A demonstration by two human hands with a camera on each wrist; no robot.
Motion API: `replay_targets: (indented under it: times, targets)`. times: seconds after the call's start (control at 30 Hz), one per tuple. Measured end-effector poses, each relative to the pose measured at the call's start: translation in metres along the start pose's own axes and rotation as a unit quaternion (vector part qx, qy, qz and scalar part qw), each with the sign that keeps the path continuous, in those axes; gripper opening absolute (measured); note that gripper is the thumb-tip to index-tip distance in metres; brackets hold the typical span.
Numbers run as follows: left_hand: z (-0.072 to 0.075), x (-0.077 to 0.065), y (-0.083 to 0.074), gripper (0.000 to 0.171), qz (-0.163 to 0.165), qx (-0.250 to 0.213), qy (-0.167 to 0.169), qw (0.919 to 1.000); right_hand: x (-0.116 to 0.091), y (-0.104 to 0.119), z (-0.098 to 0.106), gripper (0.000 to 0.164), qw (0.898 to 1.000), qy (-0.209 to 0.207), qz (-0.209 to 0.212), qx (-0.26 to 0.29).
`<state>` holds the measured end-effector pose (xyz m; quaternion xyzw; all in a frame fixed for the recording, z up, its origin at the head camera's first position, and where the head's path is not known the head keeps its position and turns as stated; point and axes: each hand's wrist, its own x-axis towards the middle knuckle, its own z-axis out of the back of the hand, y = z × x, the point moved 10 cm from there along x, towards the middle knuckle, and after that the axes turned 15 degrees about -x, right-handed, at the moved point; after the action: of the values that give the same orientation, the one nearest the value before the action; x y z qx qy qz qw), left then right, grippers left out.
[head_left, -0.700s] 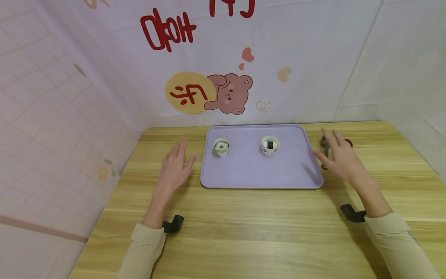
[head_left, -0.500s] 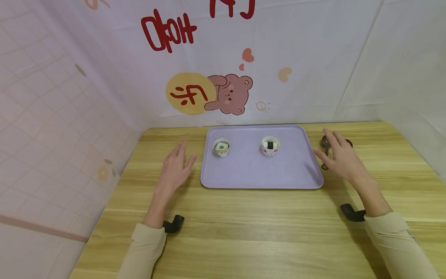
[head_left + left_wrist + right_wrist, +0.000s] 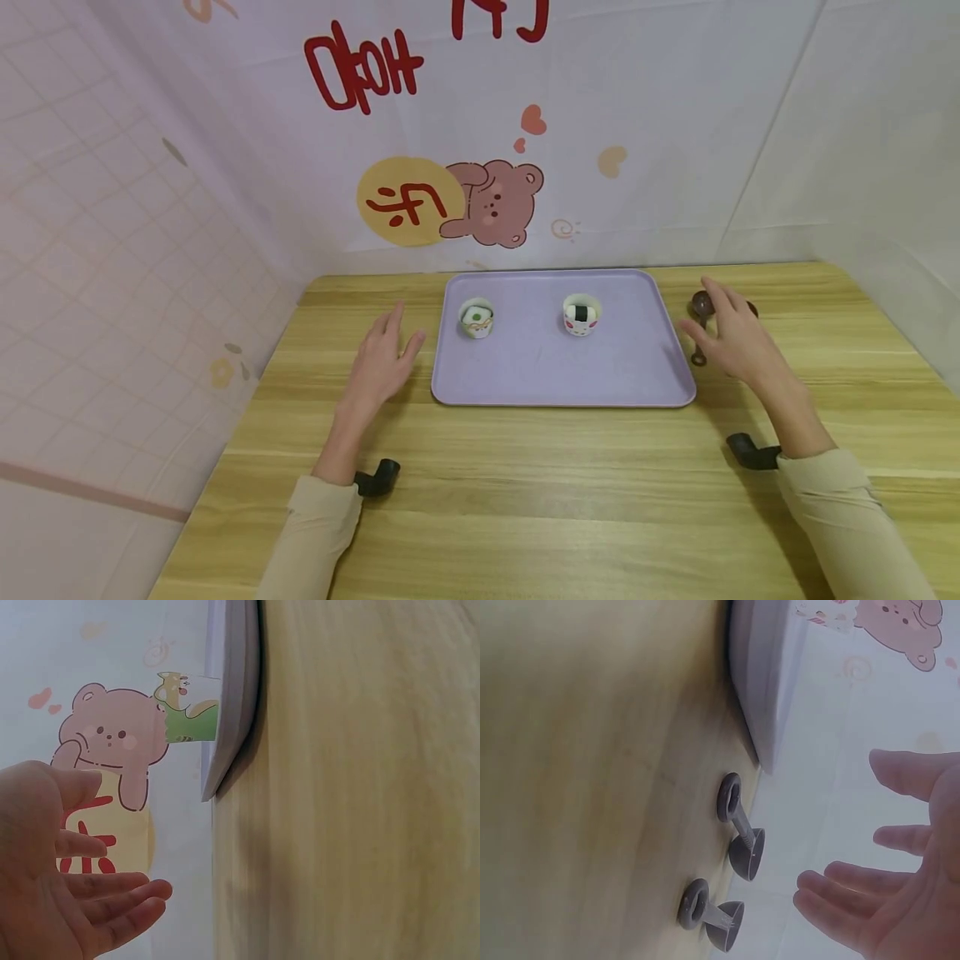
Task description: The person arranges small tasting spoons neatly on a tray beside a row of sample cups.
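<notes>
My left hand [image 3: 377, 360] hovers over the table left of the lilac tray [image 3: 555, 383], fingers loosely spread and holding nothing. On the other side, my right hand [image 3: 738, 337] is held above two dark brown measuring spoons, partly covering them in the head view. One spoon [image 3: 701, 307] shows nearly whole beside the tray's right edge; the right wrist view shows the second spoon [image 3: 724, 927] too. A small cup [image 3: 477, 327] with a white and green piece stands on the tray's left. Near the tray's middle is another cup [image 3: 581, 325] with a white piece banded in black.
The wooden table [image 3: 525, 500] meets a white cloth backdrop [image 3: 660, 108] printed with a bear [image 3: 495, 204] and red characters. A pale gridded cloth [image 3: 135, 250] hangs along the left. Black curved camera mounts [image 3: 378, 477] jut from both wrists.
My right hand has shifted slightly to the right, uncovering more of the nearer spoon. My left hand has barely moved. The tray, cups and spoons stay in place.
</notes>
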<state>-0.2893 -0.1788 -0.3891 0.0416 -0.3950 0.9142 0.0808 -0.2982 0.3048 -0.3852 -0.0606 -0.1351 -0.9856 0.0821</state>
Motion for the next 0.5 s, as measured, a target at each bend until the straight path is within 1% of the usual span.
replay_targets:
  times: [0.27, 0.5]
  targets:
    - [-0.007, 0.003, 0.008, 0.071, 0.018, -0.043, 0.016, 0.9988, 0.004, -0.01, -0.003, 0.079, 1.0, 0.015, -0.016, 0.002]
    - [-0.01, 0.005, 0.01, 0.068, 0.021, -0.051, 0.02, 0.9983, 0.004, -0.014, -0.005, 0.075, 1.0, 0.007, -0.025, 0.008]
